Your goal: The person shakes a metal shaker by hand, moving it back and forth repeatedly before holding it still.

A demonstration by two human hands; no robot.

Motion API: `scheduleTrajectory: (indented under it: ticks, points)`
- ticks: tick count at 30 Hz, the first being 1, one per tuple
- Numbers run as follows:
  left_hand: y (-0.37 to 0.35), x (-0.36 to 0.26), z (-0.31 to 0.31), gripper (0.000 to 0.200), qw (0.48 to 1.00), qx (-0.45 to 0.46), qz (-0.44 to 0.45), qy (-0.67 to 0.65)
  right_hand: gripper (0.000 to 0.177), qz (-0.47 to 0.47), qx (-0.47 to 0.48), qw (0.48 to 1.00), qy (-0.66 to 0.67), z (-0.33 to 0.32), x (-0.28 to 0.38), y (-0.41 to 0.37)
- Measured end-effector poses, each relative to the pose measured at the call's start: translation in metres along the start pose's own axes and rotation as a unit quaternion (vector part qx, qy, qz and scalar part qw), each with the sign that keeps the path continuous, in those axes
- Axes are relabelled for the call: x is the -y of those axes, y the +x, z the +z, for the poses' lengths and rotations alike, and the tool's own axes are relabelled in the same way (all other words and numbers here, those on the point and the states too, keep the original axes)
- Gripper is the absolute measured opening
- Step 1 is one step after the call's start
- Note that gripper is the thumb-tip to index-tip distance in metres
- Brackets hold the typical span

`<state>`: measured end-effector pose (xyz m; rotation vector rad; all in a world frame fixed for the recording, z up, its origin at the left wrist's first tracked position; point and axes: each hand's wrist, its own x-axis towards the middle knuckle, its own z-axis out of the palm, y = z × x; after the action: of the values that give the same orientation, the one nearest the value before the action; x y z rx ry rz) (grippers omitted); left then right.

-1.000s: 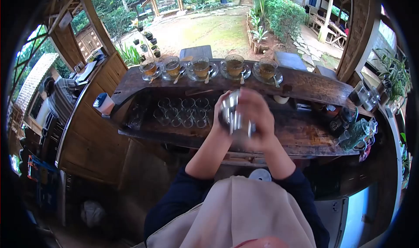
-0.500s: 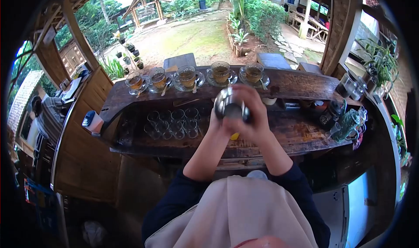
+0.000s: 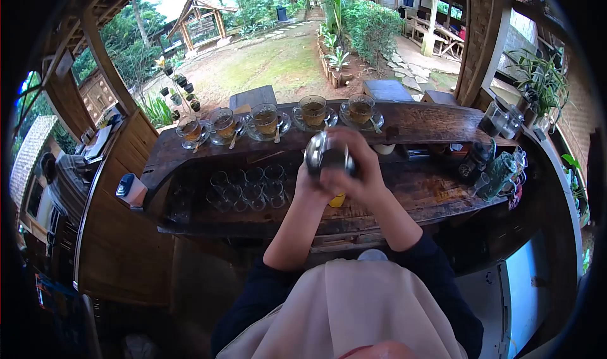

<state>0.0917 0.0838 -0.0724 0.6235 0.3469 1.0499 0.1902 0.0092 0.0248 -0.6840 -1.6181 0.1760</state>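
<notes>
A shiny metal shaker (image 3: 326, 152) is held between both hands above the wooden counter, slightly blurred by motion. My left hand (image 3: 311, 181) wraps its lower left side. My right hand (image 3: 357, 160) covers its top and right side, fingers bent round it. Beyond the hands, several glass cups of amber drink, such as one glass cup (image 3: 312, 111), stand on saucers with spoons along the raised wooden ledge (image 3: 417, 120). A yellow object (image 3: 337, 200) shows just below my hands, partly hidden by them.
Empty glasses (image 3: 254, 191) stand in rows on the lower counter (image 3: 417, 191) at left. To the right are a French press (image 3: 475, 163), green glassware (image 3: 502, 169) and a glass jug (image 3: 499, 119). A person (image 3: 66, 182) is at far left.
The view has tilted and shifted slightly. Both hands still grip the metal shaker, which has turned a little, and the fingers have changed place slightly.
</notes>
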Motion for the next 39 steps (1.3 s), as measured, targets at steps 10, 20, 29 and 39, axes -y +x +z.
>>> scheduleTrajectory:
  ticks: [10, 20, 29, 39]
  points:
    - [-0.058, -0.049, 0.078, 0.068, 0.942, 0.284, -0.025, -0.175, 0.03, -0.483, 0.061, 0.868, -0.096, -0.028, 0.063, -0.005]
    - [-0.006, -0.017, 0.137, 0.049, 0.927, 0.248, -0.212, -0.183, 0.026, -0.272, 0.086, 0.941, -0.184, -0.1, 0.053, 0.003]
    - [0.09, 0.09, 0.168, 0.04, 0.916, 0.302, -0.219, -0.148, 0.044, -0.215, 0.027, 0.965, -0.147, -0.222, -0.016, -0.009]
    - [0.059, 0.178, 0.379, 0.042, 0.849, 0.521, 0.065, -0.062, 0.033, -0.675, -0.078, 0.703, -0.211, -0.385, 0.033, -0.028]
